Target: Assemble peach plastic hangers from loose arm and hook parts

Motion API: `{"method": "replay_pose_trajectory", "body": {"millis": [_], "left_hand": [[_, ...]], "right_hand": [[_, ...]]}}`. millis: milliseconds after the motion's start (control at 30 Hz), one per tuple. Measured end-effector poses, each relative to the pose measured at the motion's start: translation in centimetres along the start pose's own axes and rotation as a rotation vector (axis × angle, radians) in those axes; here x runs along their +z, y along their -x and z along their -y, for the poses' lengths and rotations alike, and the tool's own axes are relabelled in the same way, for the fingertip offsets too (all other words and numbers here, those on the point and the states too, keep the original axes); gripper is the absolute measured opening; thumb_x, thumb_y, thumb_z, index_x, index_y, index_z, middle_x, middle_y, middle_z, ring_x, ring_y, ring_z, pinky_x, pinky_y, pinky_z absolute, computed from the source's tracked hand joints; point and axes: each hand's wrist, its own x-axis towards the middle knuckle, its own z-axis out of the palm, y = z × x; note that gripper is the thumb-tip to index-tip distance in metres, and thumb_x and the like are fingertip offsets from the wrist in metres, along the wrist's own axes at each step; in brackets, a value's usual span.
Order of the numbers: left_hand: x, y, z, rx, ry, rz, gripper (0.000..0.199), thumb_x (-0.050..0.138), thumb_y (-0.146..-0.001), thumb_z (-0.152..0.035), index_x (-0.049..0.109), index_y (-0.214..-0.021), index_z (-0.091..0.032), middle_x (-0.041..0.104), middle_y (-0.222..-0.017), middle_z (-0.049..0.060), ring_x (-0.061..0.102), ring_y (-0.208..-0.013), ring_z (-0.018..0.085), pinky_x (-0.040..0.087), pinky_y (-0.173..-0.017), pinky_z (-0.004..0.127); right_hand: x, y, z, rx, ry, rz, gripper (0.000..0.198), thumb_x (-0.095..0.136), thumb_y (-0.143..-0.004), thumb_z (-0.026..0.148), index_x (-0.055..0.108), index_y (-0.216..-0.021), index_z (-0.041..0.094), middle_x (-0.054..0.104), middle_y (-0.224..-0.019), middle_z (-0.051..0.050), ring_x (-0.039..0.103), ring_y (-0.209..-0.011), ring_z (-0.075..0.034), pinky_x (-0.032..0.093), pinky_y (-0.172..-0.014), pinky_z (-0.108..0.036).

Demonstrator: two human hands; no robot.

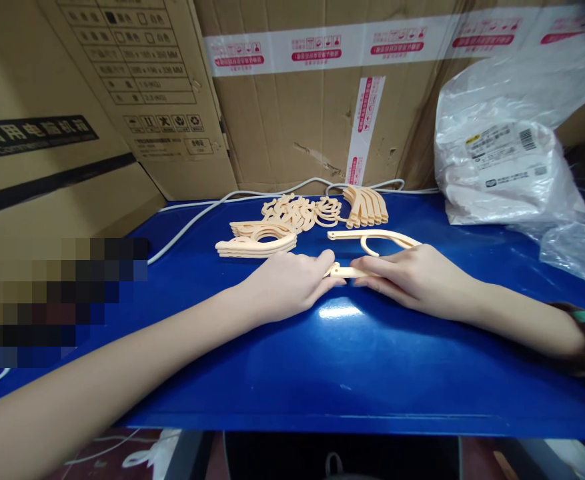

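My left hand [295,283] is closed in a pinch on a small cream plastic hanger piece, mostly hidden by the fingers. From the other side, my right hand [417,277] pinches a cream plastic hanger arm [345,272], whose holed end meets the piece at my left fingertips. Whether the two are joined I cannot tell. Just behind my right hand lies another cream hanger part [347,235], a long bar with a curved loop under it. A stack of hanger arms [257,248] rests beyond my left hand.
Farther back are a heap of curly cream hooks [292,212] and a row of curved arms [367,208]. A white cable [237,195] runs behind them on the blue table [292,373]. Cardboard boxes [282,127] stand behind; a plastic bag [507,160] sits at right.
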Motion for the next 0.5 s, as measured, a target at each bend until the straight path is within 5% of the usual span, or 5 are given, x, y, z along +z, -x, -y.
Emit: {"method": "replay_pose_trajectory", "body": {"millis": [500], "left_hand": [[0.08, -0.05, 0.02, -0.017, 0.087, -0.059, 0.041, 0.03, -0.101, -0.05, 0.052, -0.092, -0.017, 0.066, -0.071, 0.004, 0.063, -0.064, 0.022, 0.03, -0.052, 0.028]], "right_hand": [[0.09, 0.1, -0.01, -0.017, 0.062, -0.048, 0.036, 0.032, -0.103, 0.038, 0.063, -0.106, 0.019, 0.075, -0.086, -0.004, 0.068, -0.062, -0.016, 0.037, -0.052, -0.026]]}}
